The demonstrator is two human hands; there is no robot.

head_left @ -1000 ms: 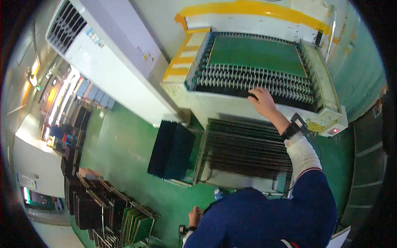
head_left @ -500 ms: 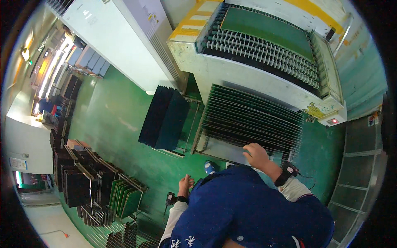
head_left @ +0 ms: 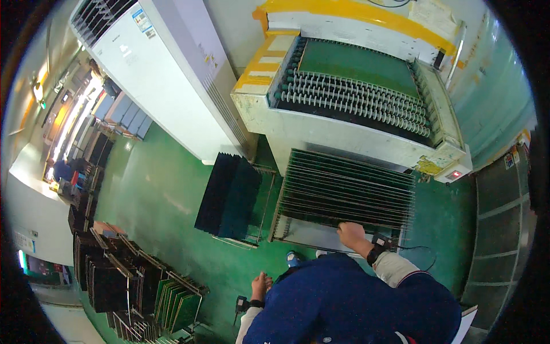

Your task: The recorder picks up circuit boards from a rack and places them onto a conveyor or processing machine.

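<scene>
Head view shows us a tightly filled rack [head_left: 273,228] on the green floor [head_left: 166,195], just in front of a roller conveyor machine [head_left: 338,123]. Its thin dark panels [head_left: 346,186] show us mostly their upper edges; their faces are hidden, and we cannot count them reliably. Our right hand [head_left: 350,234] is at the rack's near edge, fingers curled under and out of sight, so we cannot tell whether it grips or touches anything. Our left hand [head_left: 262,284] is beside our body, well apart from the rack, its fingers loosely bent; we cannot tell how tightly they close or whether they hold something small. Our blue top [head_left: 355,304] fills the lower edge, hiding most of both forearms and nearly all of one shoe.

On the machine, a green board [head_left: 358,66] lies behind rows of pale disc rollers [head_left: 355,103]. Left of our rack, a smaller group of dark boards [head_left: 229,198] stands upright, near a tall white air-conditioner cabinet [head_left: 172,97] whose top is cut off. Lower left, more racked boards, some green [head_left: 175,304], overlap one another. Farther left, the bright background is too blurred for us to make out.
</scene>
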